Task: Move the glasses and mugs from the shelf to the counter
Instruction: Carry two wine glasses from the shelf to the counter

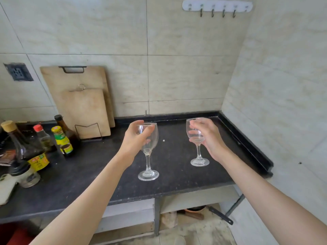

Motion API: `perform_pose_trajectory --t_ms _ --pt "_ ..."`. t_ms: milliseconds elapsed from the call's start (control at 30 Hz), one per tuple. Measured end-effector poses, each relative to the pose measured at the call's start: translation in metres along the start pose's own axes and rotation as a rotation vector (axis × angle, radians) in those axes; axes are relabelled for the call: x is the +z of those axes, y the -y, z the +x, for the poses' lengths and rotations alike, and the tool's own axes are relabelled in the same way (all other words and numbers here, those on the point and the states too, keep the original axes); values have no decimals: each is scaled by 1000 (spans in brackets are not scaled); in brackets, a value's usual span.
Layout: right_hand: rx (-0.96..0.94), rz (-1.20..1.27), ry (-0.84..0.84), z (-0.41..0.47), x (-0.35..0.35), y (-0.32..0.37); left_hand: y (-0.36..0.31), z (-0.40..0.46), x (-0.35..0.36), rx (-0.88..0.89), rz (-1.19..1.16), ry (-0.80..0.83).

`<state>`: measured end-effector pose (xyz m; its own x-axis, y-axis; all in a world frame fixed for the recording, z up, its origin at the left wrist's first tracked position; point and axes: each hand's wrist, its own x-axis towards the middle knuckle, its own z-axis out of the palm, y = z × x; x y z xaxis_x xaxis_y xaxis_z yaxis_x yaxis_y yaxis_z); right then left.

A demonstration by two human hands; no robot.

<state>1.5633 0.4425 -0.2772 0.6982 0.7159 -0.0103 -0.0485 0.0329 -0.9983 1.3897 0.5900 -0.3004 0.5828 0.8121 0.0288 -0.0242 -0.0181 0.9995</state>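
Two clear wine glasses stand upright with their feet on the black counter (177, 174). My left hand (135, 138) grips the bowl of the left wine glass (148, 167), thumb and fingers wrapped round it. The right wine glass (199, 152) stands further back, and my right hand (208, 137) holds its bowl from the right side. No shelf and no mugs are in view.
Sauce bottles (62, 140) and jars crowd the counter's left end. Two wooden cutting boards (83, 106) lean on the tiled wall behind a wire rack (88, 131). A raised rim (247, 138) borders the counter at the right wall. A hook rail (217, 7) hangs above.
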Motion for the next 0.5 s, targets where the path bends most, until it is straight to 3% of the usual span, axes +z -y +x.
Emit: perform_pose_trajectory --t_ms 267,500 --pt "71 -149 96 185 -11 -47 48 158 44 -106 119 -152" --pt "106 -375 183 307 -22 -105 96 268 74 -182 227 -156"
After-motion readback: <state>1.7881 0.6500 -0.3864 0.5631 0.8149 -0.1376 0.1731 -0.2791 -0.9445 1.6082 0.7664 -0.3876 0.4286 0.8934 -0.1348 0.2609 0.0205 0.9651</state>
